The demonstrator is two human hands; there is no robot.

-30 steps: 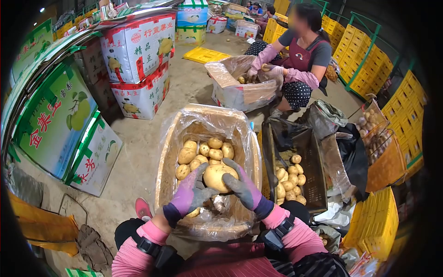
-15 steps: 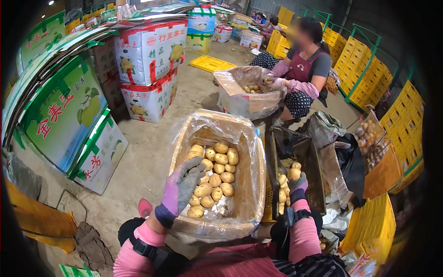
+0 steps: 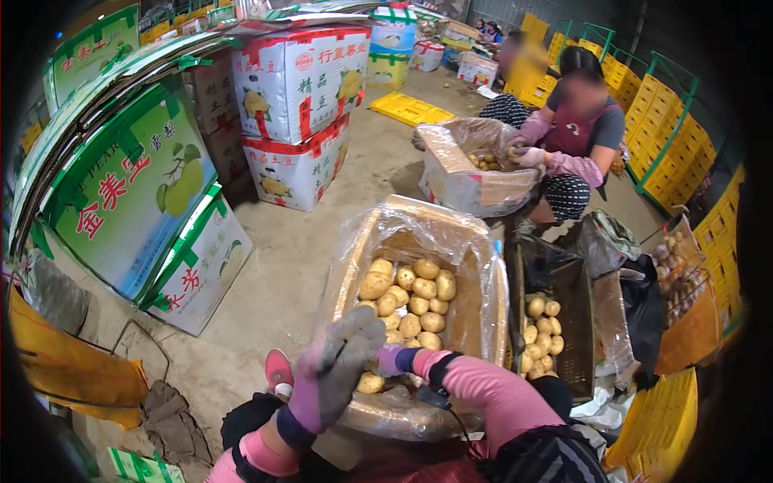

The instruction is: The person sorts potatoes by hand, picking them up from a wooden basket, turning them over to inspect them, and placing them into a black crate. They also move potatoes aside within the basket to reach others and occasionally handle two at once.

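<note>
Reaching over boxed potatoes (image 3: pixel 415 296) with left hand (image 3: pixel 336 377) open-fingered (grip of right hand (image 3: pixel 392 360) hidden), at risk of snagging the plastic liner (image 3: pixel 451 229).

Pale yellow, smooth-skinned oval potatoes (image 3: pixel 415 302), heaped loose in a tan cardboard box (image 3: pixel 475 322) lined with clear crinkled plastic. Packed touching one another from the left wall across the middle, lying at mixed angles. One lone potato (image 3: pixel 370 383) apart, close to the near edge.
</note>
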